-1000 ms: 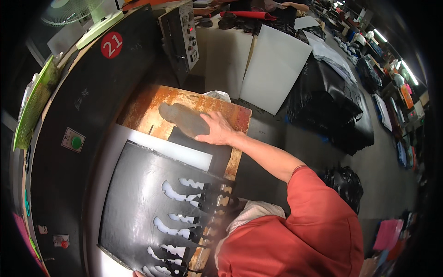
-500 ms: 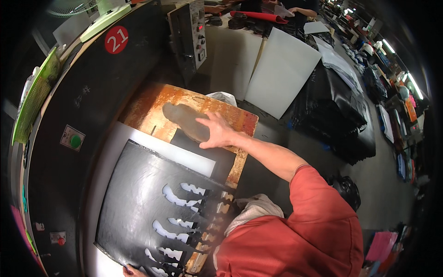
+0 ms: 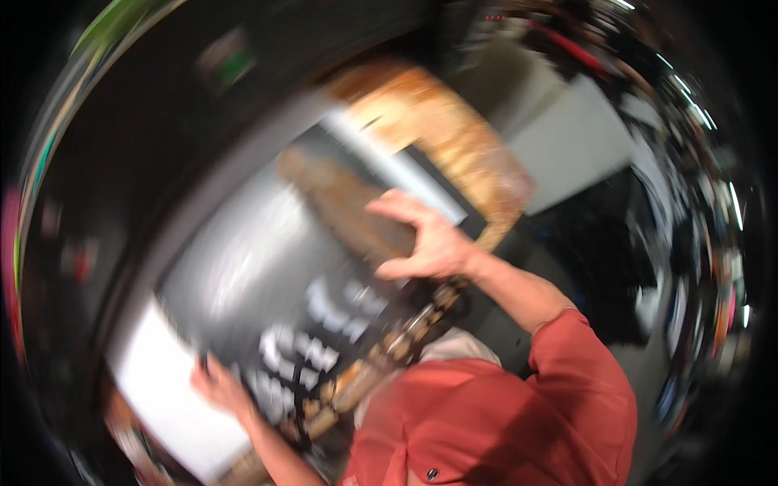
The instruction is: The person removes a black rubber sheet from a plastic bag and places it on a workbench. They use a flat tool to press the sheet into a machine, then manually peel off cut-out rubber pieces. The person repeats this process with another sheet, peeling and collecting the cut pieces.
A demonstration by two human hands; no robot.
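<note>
A long, rounded brown cutting die (image 3: 336,194), shaped like a sole, is in my right hand (image 3: 433,247). My thumb and fingers straddle its near end. It is over a glossy black sheet (image 3: 227,275); motion blur hides whether the two touch. Rows of curved cut-outs run along the sheet's right-hand edge. At the sheet's near-left corner, my left hand (image 3: 219,385) pinches the edge. Its fingertips are blurred. Under the sheet lies a white cutting board (image 3: 154,356).
A worn wooden tabletop (image 3: 454,121) extends beyond the board. The dark machine body (image 3: 138,154) with a green button stands along the left. Pale panels (image 3: 567,146) lean at the far right, beside a black stack of material (image 3: 600,251).
My right hand has carried the die from the wooden tabletop to over the black sheet. More of my left hand and forearm shows. The whole view has turned and is blurred.
</note>
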